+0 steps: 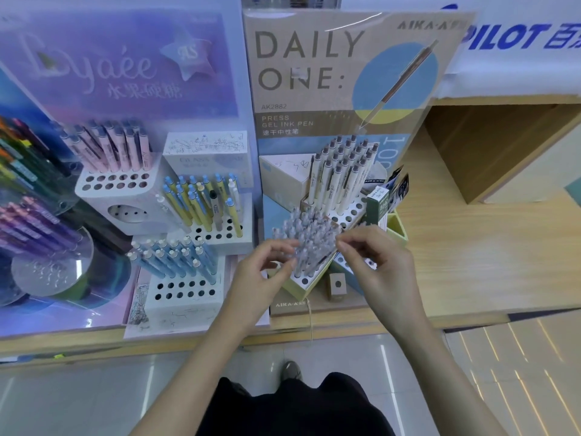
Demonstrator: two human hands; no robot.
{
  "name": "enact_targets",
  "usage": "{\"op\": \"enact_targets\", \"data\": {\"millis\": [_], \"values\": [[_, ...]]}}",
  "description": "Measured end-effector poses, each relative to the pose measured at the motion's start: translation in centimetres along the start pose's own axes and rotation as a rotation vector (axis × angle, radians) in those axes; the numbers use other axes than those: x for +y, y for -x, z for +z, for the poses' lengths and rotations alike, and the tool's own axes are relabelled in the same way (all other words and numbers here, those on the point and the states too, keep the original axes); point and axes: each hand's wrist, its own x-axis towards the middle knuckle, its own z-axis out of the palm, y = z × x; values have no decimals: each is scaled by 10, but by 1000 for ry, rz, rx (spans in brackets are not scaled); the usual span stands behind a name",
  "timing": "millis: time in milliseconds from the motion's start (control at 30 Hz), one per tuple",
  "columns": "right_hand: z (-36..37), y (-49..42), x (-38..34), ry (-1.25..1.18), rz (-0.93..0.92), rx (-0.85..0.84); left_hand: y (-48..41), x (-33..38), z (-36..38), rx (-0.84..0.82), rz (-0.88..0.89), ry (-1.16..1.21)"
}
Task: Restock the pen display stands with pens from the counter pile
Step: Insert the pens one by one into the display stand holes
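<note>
Slotting clear grey-capped plastic pens (309, 237) into the front tier of the beige cardboard stand (297, 291); our left hand (267, 269) and right hand (377, 259) each pinch one. Next probably needs lining up with an empty hole.

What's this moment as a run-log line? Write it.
step: restocking | left hand: fingertips at grey pens, grip unclear | right hand: same | stand: some front holes empty

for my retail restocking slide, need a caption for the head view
Left hand and right hand handle clear pens in the front block of a display stand, white pens behind.
</note>
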Motion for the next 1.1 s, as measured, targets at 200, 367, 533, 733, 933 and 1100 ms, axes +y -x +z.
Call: {"op": "enact_targets", "data": {"millis": [200, 367, 533, 733, 933, 1100], "values": [[7, 17, 13, 31, -1, 41, 17, -27, 2, 192, 176, -234], [15, 24, 25, 36, 32, 23, 17, -57, 2, 44, -50, -357], [28, 27, 31, 107, 44, 9, -7, -47, 5, 148, -37, -331], [37, 18, 25, 171, 30, -6, -15, -38, 10, 158, -51, -358], [38, 15, 24, 197, 82, 6, -16, -35, 8, 273, 34, -328], [47, 20, 24, 233, 76, -33, -22, -34, 0, 121, 73, -290]]}}
